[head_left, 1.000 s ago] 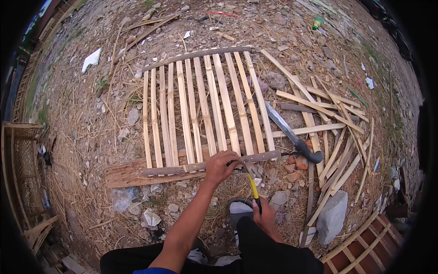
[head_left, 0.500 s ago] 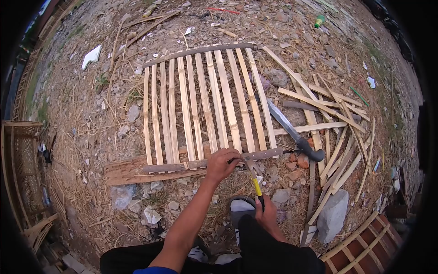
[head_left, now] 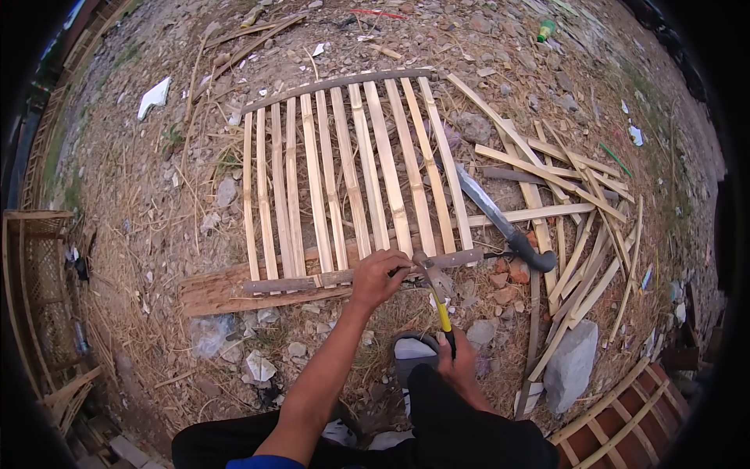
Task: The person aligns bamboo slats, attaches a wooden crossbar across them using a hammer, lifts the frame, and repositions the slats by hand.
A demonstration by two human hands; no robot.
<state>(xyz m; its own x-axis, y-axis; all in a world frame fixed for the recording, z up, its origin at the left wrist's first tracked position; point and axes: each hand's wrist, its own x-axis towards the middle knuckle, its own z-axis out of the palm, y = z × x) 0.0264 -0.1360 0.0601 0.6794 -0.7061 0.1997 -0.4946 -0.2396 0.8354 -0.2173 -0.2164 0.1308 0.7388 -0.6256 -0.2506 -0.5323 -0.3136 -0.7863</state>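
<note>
My right hand (head_left: 457, 358) is wrapped around the yellow-and-black handle of a hammer (head_left: 443, 314). The hammer's head is at the near crossbar, just right of my left hand (head_left: 378, 275). That left hand rests on the crossbar (head_left: 336, 279) with its fingers pinched; whatever they hold is too small to make out. Several pale bamboo slats (head_left: 355, 180) run from this crossbar to a dark curved crossbar (head_left: 336, 84) at the far end, forming a grate on the ground. A rough wooden plank (head_left: 211, 292) lies under the near crossbar's left part.
A machete (head_left: 491, 207) with a black handle lies right of the grate. Beyond it are loose bamboo strips (head_left: 582, 195) in a pile and a grey stone block (head_left: 571, 367). Another slatted frame (head_left: 625, 418) stands at lower right. Rubble and dry straw cover the ground.
The hammer's head has shifted slightly up and to the right by the near crossbar. My left hand stays pinched in about the same place. The view has tilted a little.
</note>
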